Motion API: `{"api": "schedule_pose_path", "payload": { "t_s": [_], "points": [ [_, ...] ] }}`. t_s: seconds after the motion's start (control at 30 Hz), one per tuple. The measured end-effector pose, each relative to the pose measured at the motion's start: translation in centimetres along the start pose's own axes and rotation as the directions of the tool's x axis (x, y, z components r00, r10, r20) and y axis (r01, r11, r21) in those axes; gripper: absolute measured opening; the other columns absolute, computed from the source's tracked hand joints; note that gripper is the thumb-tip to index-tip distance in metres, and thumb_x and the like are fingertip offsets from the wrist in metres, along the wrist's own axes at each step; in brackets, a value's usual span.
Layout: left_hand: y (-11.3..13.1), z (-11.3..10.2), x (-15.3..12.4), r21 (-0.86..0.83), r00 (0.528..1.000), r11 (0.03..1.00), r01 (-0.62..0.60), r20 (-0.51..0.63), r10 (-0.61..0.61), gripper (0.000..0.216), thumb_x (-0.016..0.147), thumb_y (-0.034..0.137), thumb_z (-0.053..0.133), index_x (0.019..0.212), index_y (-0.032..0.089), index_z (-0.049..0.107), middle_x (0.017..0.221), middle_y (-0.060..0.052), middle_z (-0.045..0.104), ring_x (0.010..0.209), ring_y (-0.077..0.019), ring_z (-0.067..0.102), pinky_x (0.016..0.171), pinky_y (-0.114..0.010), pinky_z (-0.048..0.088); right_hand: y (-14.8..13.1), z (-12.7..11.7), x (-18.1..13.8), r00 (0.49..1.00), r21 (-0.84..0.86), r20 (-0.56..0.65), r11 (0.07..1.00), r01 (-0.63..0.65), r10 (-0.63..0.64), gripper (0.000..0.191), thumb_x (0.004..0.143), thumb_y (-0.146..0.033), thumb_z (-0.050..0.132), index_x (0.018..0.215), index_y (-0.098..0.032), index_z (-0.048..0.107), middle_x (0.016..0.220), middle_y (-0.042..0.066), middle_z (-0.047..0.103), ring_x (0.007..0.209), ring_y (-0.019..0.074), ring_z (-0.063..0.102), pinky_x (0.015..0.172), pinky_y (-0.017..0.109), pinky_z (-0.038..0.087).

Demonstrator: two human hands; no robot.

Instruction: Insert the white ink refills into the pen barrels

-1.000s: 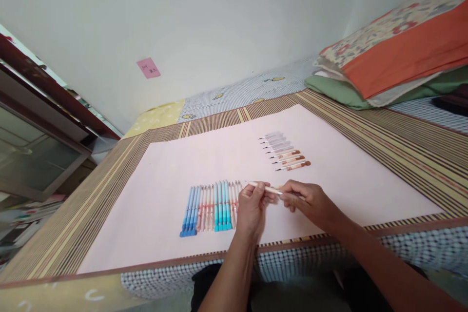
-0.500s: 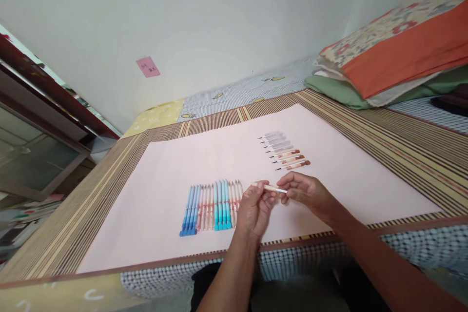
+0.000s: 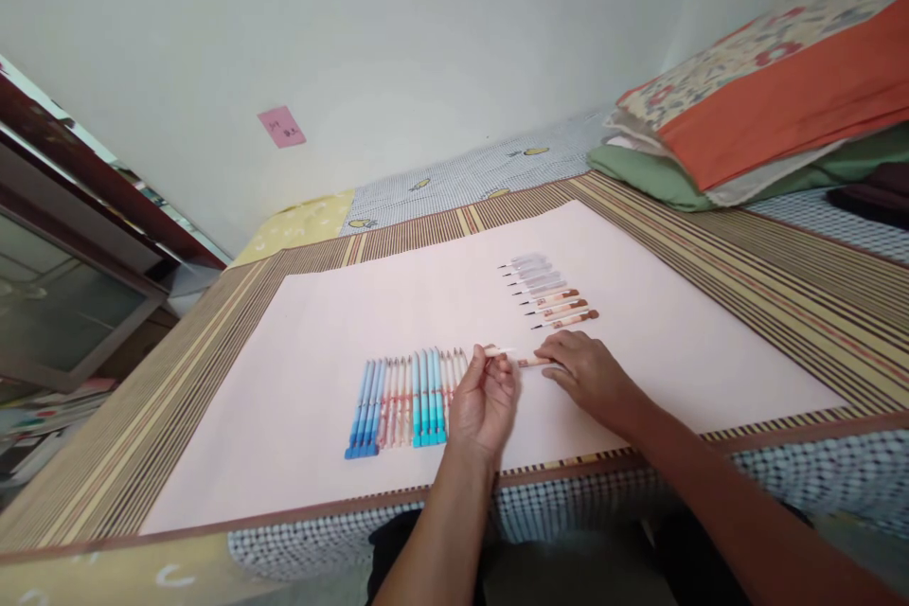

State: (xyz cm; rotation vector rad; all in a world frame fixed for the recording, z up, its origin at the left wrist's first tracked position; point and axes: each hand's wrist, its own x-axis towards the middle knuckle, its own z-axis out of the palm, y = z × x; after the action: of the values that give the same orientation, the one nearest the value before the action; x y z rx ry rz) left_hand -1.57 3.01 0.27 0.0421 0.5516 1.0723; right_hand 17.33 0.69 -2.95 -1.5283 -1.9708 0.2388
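My left hand (image 3: 487, 402) pinches a slim cream and white pen part (image 3: 501, 351) between thumb and fingers. Just to its right, my right hand (image 3: 589, 377) has its fingers closed on a pinkish-brown pen barrel (image 3: 529, 363), low over the pale pink sheet (image 3: 284, 379); its far end is under the fingers. Beyond that hand lie several pen parts with dark tips, some brown and cream (image 3: 564, 308), others grey (image 3: 532, 275). Left of my left hand is a close row of pens: blue ones (image 3: 364, 412), pinkish ones (image 3: 398, 398) and turquoise ones (image 3: 427, 407).
The sheet lies on a striped mat (image 3: 106, 426). Folded bedding (image 3: 788, 104), orange, floral and green, is piled at the far right. A pink note (image 3: 282, 127) is stuck on the wall behind. A glass-fronted cabinet (image 3: 63, 303) stands at left.
My hands have moved apart. My right hand has left the cream and white piece, moved down toward the sheet and closed on the pinkish-brown barrel. My left hand still pinches its piece.
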Motion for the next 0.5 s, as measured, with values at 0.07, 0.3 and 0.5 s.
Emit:
{"api": "schedule_pose_path", "payload": {
  "t_s": [0.07, 0.3, 0.5],
  "points": [
    [-0.1, 0.0, 0.1, 0.072, 0.997, 0.995, -0.074, -0.025, 0.076, 0.013, 0.090, 0.017, 0.068, 0.079, 0.010, 0.068, 0.073, -0.006, 0.068, 0.062, -0.0084, 0.065, 0.055, -0.013, 0.053, -0.4, 0.4, 0.2, 1.000, -0.024, -0.008, 0.999, -0.030, 0.030, 0.014, 0.092, -0.025, 0.056, 0.088, -0.020, 0.068, 0.094, 0.010, 0.068, 0.089, 0.0264, 0.058, 0.077, 0.039, 0.043],
    [-0.2, -0.1, 0.4, 0.146, 0.975, 0.966, -0.215, -0.031, 0.221, 0.009, 0.084, 0.015, 0.075, 0.080, 0.009, 0.069, 0.073, -0.007, 0.071, 0.061, -0.0094, 0.067, 0.057, -0.015, 0.054, -1.3, -0.4, 0.4, 0.962, 0.595, 0.020, 0.770, -0.231, 0.273, 0.027, 0.092, -0.047, 0.059, 0.094, -0.021, 0.064, 0.081, 0.004, 0.066, 0.074, 0.0198, 0.061, 0.068, 0.033, 0.048],
    [-0.4, -0.2, 0.4, 0.214, 0.961, 0.938, -0.273, 0.031, 0.273, 0.017, 0.077, 0.020, 0.082, 0.081, 0.010, 0.069, 0.074, -0.007, 0.072, 0.061, -0.0104, 0.068, 0.057, -0.016, 0.054, -1.1, -2.0, 0.3, 0.913, 0.786, 0.002, 0.564, -0.253, 0.407, 0.030, 0.080, -0.046, 0.073, 0.093, -0.019, 0.068, 0.065, -0.001, 0.059, 0.056, 0.0134, 0.048, 0.052, 0.029, 0.041]
  ]
}}
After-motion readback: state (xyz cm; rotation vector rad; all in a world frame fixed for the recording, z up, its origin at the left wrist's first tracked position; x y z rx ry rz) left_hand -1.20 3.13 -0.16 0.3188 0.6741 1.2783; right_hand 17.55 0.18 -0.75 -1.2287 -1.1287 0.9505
